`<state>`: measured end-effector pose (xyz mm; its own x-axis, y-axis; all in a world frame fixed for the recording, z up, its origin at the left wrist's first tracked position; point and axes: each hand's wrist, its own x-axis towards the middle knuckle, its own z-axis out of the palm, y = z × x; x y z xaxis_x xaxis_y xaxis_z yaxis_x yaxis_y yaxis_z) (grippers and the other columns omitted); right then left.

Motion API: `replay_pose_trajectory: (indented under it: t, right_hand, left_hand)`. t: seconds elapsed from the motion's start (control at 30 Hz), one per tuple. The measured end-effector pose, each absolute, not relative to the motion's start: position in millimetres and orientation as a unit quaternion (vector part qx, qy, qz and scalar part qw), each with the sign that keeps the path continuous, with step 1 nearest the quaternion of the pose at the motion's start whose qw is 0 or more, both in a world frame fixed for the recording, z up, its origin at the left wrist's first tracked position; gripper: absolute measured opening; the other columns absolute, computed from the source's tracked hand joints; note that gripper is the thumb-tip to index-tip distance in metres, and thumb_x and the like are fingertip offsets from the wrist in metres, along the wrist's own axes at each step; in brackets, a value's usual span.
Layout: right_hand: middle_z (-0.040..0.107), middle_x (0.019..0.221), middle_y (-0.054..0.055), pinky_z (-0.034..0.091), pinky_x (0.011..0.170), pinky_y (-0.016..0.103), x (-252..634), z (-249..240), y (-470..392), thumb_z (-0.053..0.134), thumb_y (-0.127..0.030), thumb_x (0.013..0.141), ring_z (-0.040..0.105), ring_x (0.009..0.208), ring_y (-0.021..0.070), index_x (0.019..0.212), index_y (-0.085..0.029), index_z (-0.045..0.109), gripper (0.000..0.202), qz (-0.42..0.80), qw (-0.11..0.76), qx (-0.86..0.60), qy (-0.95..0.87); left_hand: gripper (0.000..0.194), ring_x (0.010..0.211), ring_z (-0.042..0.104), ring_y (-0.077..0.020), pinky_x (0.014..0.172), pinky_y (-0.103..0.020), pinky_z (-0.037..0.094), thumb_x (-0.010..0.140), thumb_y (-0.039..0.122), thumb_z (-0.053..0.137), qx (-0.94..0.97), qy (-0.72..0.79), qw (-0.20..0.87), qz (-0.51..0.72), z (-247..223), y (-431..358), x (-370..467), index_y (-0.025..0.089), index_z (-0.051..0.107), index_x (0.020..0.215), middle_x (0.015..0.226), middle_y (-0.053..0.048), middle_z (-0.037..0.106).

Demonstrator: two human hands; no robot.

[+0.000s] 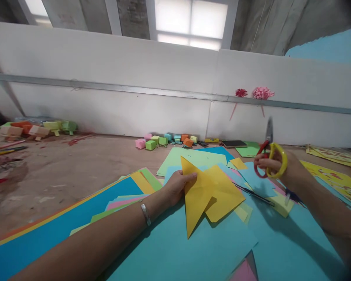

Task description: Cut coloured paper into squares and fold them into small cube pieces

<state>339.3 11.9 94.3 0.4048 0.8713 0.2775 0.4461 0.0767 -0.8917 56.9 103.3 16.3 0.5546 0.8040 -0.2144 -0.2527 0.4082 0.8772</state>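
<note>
One yellow sheet (197, 191) under left fingers (190, 176).

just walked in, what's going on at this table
A person is busy with papercraft. The left hand grips a folded piece of yellow paper, and the right hand holds up a pair of scissors, clear of that paper. Under them lie sheets of colored paper, and small paper boxes sit near the wall.
</note>
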Motion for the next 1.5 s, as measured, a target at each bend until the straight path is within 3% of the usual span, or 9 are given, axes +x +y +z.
replay_pose_trajectory:
  t: [0.2, 0.3, 0.37, 0.47, 0.6, 0.8, 1.13, 1.3, 1.5]
  right_hand:
    - [0.066, 0.098, 0.008, 0.052, 0.075, 0.03, 289, 82, -6, 0.072, -0.025, 0.066, 0.063, 0.091, 0.0229, 0.108, -0.018, 0.061, 0.043, 0.394, 0.352, -0.578, -0.622]
    - [0.065, 0.088, 0.005, 0.047, 0.056, 0.023, 271, 71, -1, 0.076, -0.032, 0.068, 0.061, 0.073, 0.0154, 0.117, -0.018, 0.059, 0.055, 0.412, 0.405, -0.609, -0.544]
    - [0.057, 0.067, -0.002, 0.033, 0.04, 0.02, 261, 64, 2, 0.077, -0.039, 0.069, 0.045, 0.049, 0.0074, 0.112, -0.017, 0.059, 0.052, 0.412, 0.441, -0.64, -0.476]
    - [0.042, 0.05, -0.01, 0.022, 0.035, 0.02, 249, 59, 4, 0.078, -0.04, 0.067, 0.029, 0.039, 0.0048, 0.104, -0.018, 0.059, 0.047, 0.427, 0.468, -0.644, -0.429]
    - [0.048, 0.053, -0.01, 0.025, 0.037, 0.018, 234, 63, -4, 0.08, -0.028, 0.06, 0.034, 0.04, 0.0047, 0.106, -0.018, 0.057, 0.052, 0.439, 0.467, -0.644, -0.418]
    - [0.063, 0.068, -0.004, 0.043, 0.05, 0.02, 224, 66, -9, 0.075, -0.018, 0.055, 0.058, 0.06, 0.0129, 0.112, -0.018, 0.057, 0.06, 0.447, 0.482, -0.646, -0.388]
    - [0.055, 0.076, -0.002, 0.035, 0.046, 0.021, 237, 59, -8, 0.064, -0.025, 0.061, 0.047, 0.056, 0.0097, 0.116, -0.019, 0.056, 0.056, 0.434, 0.463, -0.603, -0.483]
    - [0.057, 0.087, 0.004, 0.048, 0.069, 0.028, 260, 63, -4, 0.06, -0.024, 0.059, 0.056, 0.082, 0.0187, 0.121, -0.019, 0.055, 0.062, 0.343, 0.424, -0.58, -0.606]
    - [0.066, 0.09, 0.007, 0.05, 0.067, 0.031, 267, 61, -2, 0.07, -0.041, 0.071, 0.061, 0.086, 0.0251, 0.109, -0.02, 0.068, 0.044, 0.285, 0.339, -0.6, -0.666]
  left_hand:
    - [0.017, 0.07, 0.07, -0.0233, 0.065, -0.033, 0.058, 0.07, 0.02, 0.073, 0.399, 0.328, 0.768, 0.379, 18, 103, 57, 0.01, 0.068, 0.083, 0.082, -0.012, 0.074]
    - [0.02, 0.072, 0.071, -0.0225, 0.066, -0.031, 0.058, 0.069, 0.019, 0.074, 0.39, 0.333, 0.758, 0.402, 18, 100, 59, 0.011, 0.068, 0.086, 0.085, -0.01, 0.074]
    - [0.025, 0.075, 0.071, -0.0244, 0.067, -0.033, 0.058, 0.068, 0.021, 0.077, 0.402, 0.337, 0.749, 0.404, 19, 95, 61, 0.011, 0.068, 0.089, 0.09, -0.012, 0.075]
    - [0.034, 0.08, 0.071, -0.0273, 0.07, -0.035, 0.057, 0.065, 0.028, 0.081, 0.437, 0.334, 0.74, 0.388, 19, 83, 63, 0.01, 0.069, 0.092, 0.095, -0.015, 0.074]
    - [0.048, 0.082, 0.07, -0.0285, 0.072, -0.035, 0.057, 0.058, 0.038, 0.086, 0.457, 0.326, 0.742, 0.365, 22, 71, 65, 0.01, 0.069, 0.093, 0.097, -0.017, 0.074]
    - [0.054, 0.08, 0.071, -0.027, 0.072, -0.035, 0.057, 0.056, 0.036, 0.089, 0.444, 0.297, 0.786, 0.312, 24, 68, 62, 0.009, 0.069, 0.099, 0.103, -0.018, 0.073]
    - [0.047, 0.08, 0.072, -0.029, 0.072, -0.039, 0.059, 0.058, 0.023, 0.088, 0.418, 0.298, 0.792, 0.331, 26, 66, 63, 0.009, 0.07, 0.099, 0.098, -0.018, 0.075]
    - [0.044, 0.079, 0.072, -0.0303, 0.072, -0.041, 0.06, 0.056, 0.02, 0.088, 0.405, 0.332, 0.738, 0.426, 26, 86, 60, 0.01, 0.07, 0.094, 0.096, -0.017, 0.075]
    - [0.043, 0.076, 0.072, -0.0288, 0.073, -0.042, 0.06, 0.054, 0.017, 0.087, 0.374, 0.331, 0.751, 0.431, 26, 96, 58, 0.01, 0.068, 0.092, 0.092, -0.015, 0.075]
